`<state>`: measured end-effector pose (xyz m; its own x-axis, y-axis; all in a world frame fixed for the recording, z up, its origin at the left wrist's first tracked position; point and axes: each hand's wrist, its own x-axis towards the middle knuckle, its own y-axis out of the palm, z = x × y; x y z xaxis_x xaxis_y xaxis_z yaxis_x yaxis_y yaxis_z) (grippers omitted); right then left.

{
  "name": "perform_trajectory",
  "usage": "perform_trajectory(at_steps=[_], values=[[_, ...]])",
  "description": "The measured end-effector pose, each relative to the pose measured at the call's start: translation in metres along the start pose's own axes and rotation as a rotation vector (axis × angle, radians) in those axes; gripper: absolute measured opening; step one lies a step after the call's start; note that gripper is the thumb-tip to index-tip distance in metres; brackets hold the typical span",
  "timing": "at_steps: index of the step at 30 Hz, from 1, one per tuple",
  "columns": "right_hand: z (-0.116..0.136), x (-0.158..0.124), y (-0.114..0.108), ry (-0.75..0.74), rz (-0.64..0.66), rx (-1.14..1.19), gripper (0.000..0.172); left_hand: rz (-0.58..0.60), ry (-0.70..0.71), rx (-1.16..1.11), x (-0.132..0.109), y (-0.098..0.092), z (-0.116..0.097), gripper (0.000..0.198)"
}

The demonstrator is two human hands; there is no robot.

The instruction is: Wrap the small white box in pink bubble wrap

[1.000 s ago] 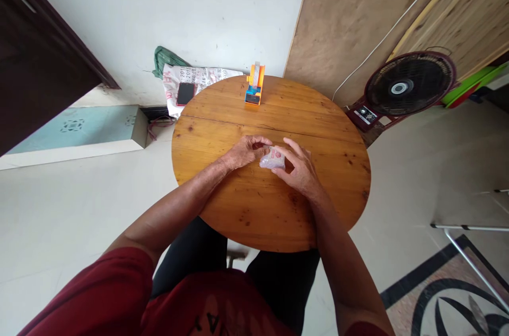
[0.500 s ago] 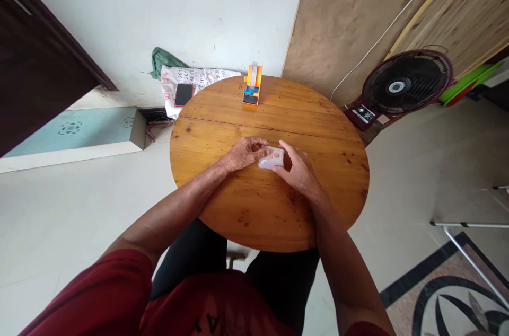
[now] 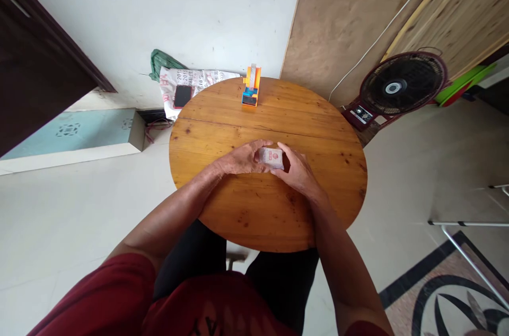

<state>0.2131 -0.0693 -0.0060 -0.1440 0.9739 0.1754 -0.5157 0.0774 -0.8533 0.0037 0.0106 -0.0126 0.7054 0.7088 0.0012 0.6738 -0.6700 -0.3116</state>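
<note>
The fingers [image 3: 261, 143] of the left hand [image 3: 242, 159] curl in around the left end of a small packet [image 3: 271, 157], pale with a red round mark on its face. The fingers [image 3: 286, 150] of the right hand [image 3: 297, 171] close on its right end, bent and close together, the index finger lying along the far edge. The packet sits between the two hands and both touch it. Whether its underside rests on the surface [image 3: 254, 209] cannot be told.

Both hands lie low over the middle of the round wooden surface. Well beyond the fingers, at the far rim, an orange and blue holder [image 3: 251, 92] stands upright. Past the rim and to the left, a dark phone [image 3: 183, 96] lies on a printed sack [image 3: 199, 79] on the floor, with a green cloth [image 3: 160, 60] behind it. Far off to the right stands a fan [image 3: 397, 87].
</note>
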Motion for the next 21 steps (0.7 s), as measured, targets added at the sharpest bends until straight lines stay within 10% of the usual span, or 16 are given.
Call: perform_trajectory(at_steps=[21], values=[[-0.001,-0.003,-0.005,0.061,0.004,0.013,0.08,-0.049,0.002,0.118,-0.004,-0.01,-0.006,0.078]])
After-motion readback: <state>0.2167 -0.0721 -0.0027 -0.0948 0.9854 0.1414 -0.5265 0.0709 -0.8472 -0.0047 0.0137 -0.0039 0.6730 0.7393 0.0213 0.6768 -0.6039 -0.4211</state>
